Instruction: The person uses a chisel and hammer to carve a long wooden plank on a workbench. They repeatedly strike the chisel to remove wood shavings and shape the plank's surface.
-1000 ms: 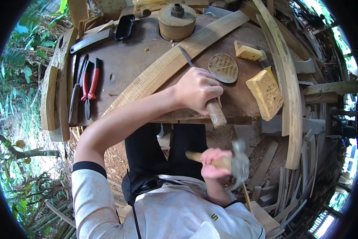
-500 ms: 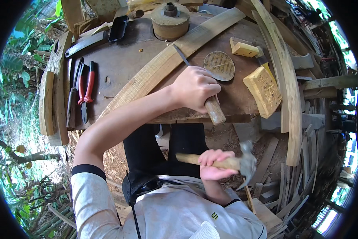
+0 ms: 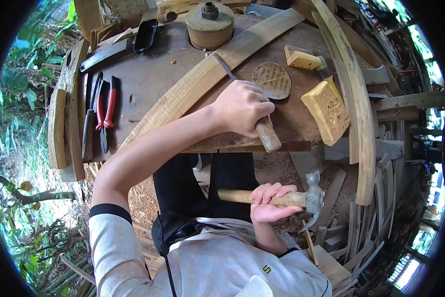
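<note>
My left hand (image 3: pixel 244 109) is wrapped round a chisel, whose wooden handle (image 3: pixel 268 136) sticks out below the fist. The thin metal blade (image 3: pixel 224 66) slants up and left, its end on a long pale wooden plank (image 3: pixel 190 91) lying diagonally over the bench. Lower right, above my lap, my right hand (image 3: pixel 272 202) grips a claw hammer by its wooden handle (image 3: pixel 237 196). The grey metal head (image 3: pixel 314 198) points to the right, its claw curving down, apart from the chisel. Beside my left fist lies a round, ridged disc (image 3: pixel 272 80).
Red-handled pliers (image 3: pixel 106 106) and a thin dark tool (image 3: pixel 88 128) lie at the bench's left. A round wooden block (image 3: pixel 210 29) stands at the back. A yellowish carved block (image 3: pixel 326 111) and a brush (image 3: pixel 326 74) lie right, beside long curved planks (image 3: pixel 358 114). Shavings cover the ground.
The hammer in my right hand has shifted slightly right, and its head, blurred before, now shows sharply. My left hand and the chisel have stayed in place.
</note>
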Demonstrator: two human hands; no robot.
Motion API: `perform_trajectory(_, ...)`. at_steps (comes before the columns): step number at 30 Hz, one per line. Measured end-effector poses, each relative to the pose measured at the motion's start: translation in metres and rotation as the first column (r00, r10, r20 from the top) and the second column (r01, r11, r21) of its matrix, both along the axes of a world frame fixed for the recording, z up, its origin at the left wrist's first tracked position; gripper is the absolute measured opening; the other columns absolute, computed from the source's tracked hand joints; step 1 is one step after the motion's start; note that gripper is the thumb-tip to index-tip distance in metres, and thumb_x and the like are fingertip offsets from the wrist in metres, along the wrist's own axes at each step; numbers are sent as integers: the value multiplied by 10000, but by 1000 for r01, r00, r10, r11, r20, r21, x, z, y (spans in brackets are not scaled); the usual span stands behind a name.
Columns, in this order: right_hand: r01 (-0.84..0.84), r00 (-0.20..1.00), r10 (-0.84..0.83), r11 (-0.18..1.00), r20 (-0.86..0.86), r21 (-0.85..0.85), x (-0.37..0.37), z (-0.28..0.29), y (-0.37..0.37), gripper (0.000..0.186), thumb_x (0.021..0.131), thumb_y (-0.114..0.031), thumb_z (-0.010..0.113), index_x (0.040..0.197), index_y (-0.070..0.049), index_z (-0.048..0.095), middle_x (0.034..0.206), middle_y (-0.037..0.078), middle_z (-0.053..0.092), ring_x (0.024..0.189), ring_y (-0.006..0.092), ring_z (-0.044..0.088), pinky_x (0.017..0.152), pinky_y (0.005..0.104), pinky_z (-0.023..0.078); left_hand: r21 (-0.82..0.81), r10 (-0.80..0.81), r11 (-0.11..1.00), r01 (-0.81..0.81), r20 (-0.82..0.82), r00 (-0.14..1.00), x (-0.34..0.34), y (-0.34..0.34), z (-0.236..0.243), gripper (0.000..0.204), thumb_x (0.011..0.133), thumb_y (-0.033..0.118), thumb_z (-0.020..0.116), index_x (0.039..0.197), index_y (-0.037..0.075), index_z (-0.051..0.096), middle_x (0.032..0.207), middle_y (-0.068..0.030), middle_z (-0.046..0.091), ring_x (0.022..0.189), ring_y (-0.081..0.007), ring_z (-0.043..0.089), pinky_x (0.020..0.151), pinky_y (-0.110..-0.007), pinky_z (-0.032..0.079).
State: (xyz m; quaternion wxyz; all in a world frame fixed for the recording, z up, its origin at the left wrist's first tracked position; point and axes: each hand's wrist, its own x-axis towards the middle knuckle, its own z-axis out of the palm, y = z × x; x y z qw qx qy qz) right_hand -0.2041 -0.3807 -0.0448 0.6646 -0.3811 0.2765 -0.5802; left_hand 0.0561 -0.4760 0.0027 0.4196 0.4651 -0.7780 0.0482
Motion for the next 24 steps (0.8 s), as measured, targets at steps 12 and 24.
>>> perform_trajectory(12,-205,961,213,977,-178,62,-4,8,-5,805,936,-900,339,976,-104,448,581,13,400,409,135,389,375,298,373,-1,-4,1000,4,9,1000,1,3,-3,286,598,250,805,645,117,556,617,-50,581,608,-285,635,586,-403,519)
perform_trajectory(24,-424,868,450,892,-209,158,-9,8,-10,820,926,-916,314,958,-106,435,560,9,388,406,132,382,378,296,398,26,0,1000,0,19,1000,2,6,-2,292,618,244,835,652,135,566,641,-32,603,624,-268,643,589,-388,512)
